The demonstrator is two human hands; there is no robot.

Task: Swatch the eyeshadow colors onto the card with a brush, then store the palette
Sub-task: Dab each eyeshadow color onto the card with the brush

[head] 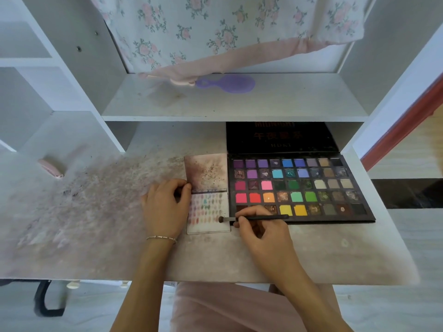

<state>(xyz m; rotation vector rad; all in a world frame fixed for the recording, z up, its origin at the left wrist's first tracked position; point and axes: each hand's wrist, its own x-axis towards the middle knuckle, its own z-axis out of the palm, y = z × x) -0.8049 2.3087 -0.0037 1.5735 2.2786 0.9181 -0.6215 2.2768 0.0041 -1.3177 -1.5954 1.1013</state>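
Most of swatching looks done: several rows of colour dabs already on card [208, 209], bottom strip bare; storing not begun. Desk [96, 224] dusted with powder. Palette [299, 188] lies open on desk, lid up, just right of card, touching or nearly so. Card flat between hands. Left hand [165, 207] rests on card's left edge, fingers curled, thumb pressing near fold. Right hand [261, 233] pinches brush [254, 218], held level over palette's near-left corner; tip at card's right edge, lower rows.
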